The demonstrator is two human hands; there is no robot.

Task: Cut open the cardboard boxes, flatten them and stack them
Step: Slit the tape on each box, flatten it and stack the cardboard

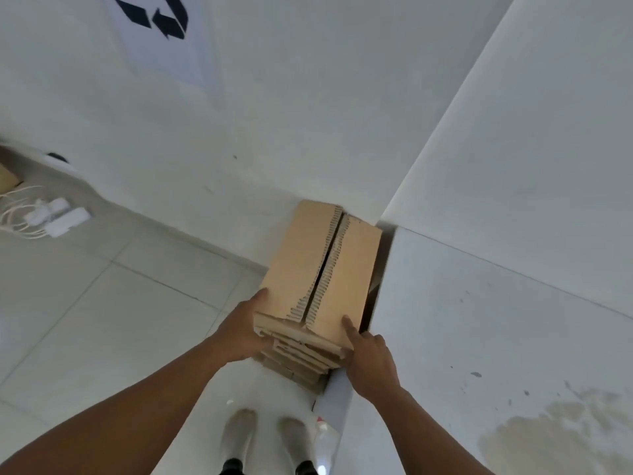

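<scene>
Down on the tiled floor (102,303), the stack of flattened cardboard (294,354) lies in the corner where the wall (274,132) meets a white slab (479,320) on the right. Its long axis runs away from the person, far end against the wall and leaning slightly rightward. A ragged seam (329,265) follows that same axis down the top piece (349,279), between two flaps. The left hand (239,332) grips the near left corner, thumb on top. The right hand (371,361) holds the near right corner, one finger laid on the top piece and the others curled at the edge. Two pale shoes (239,437) stand just before the stack. White power strips (58,217) lie far left.
</scene>
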